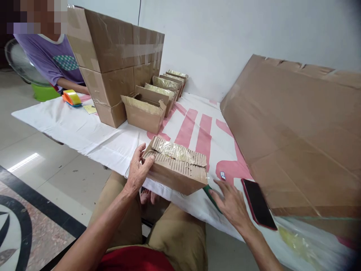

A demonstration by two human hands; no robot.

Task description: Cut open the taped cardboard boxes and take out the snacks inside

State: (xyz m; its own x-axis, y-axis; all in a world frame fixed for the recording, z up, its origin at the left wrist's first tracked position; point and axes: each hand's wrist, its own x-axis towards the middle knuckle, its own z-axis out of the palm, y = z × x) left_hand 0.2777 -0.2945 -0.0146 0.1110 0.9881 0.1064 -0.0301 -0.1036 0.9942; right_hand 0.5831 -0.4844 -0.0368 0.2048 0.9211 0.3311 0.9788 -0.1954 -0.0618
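A small cardboard box [177, 175] rests at the table's front edge in front of me. Its top shows torn, corrugated flaps with clear tape [176, 150] along the middle. My left hand [139, 167] grips the box's left end, thumb on top. To the right of the box, my right hand [229, 203] is over the cloth with its fingers apart. Beside its fingertips lies a slim green object [211, 197], partly hidden by the box and the hand; whether they touch I cannot tell. A black phone with a red edge [258, 203] lies just right of this hand.
Stacked taped cartons [113, 49] stand at the back left, beside a row of small open boxes [145, 116]. A large cardboard sheet [299, 131] leans at the right. Coloured tape rolls [72, 98] lie near another person [50, 56] behind the cartons.
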